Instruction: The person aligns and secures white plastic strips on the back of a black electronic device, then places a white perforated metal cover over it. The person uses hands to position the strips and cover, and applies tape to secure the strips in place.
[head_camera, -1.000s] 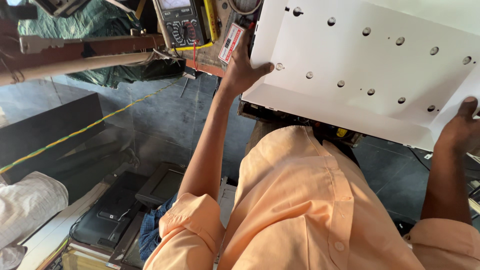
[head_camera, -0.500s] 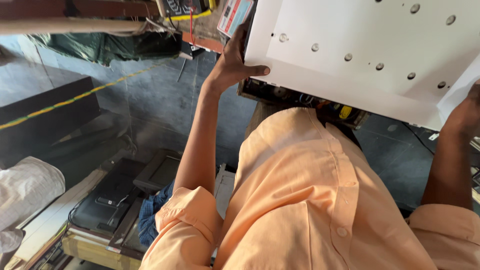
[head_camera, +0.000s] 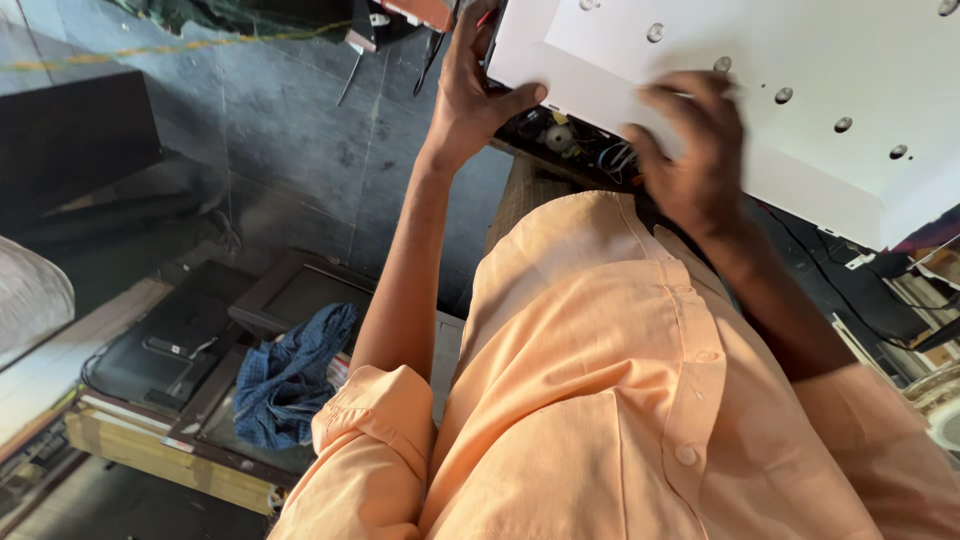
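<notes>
My orange button-front cotton shirt (head_camera: 620, 400) fills the lower middle of the view, its short left sleeve (head_camera: 370, 440) rolled at the cuff.

Large white flat metal panel (head_camera: 800, 60) with a row of round holes: it occupies the upper right, tilted, its near edge hanging over my chest. Beneath that edge shows a dark open chassis with coloured wires and small round parts (head_camera: 575, 145).

Grey stone-tile floor (head_camera: 290, 150): it spans the upper left, with a yellow line crossing near the top.

Stack of dark flat screen frames (head_camera: 190, 350): it lies at lower left on pale wooden boards (head_camera: 150, 455), well apart from the panel. A crumpled blue denim cloth (head_camera: 290, 375) rests on the stack.

My left hand (head_camera: 475, 90): the arm is stretched up, the thumb hooked over the panel's near left corner and the fingers (head_camera: 462, 40) wrapped behind the edge, so the hand is closed on the panel.

My right hand (head_camera: 690, 150): it lies over the panel's near edge, just right of the left hand, and is blurred. Its fingers (head_camera: 700, 95) curl onto the white face, touching it; whether they clamp the edge I cannot tell.
</notes>
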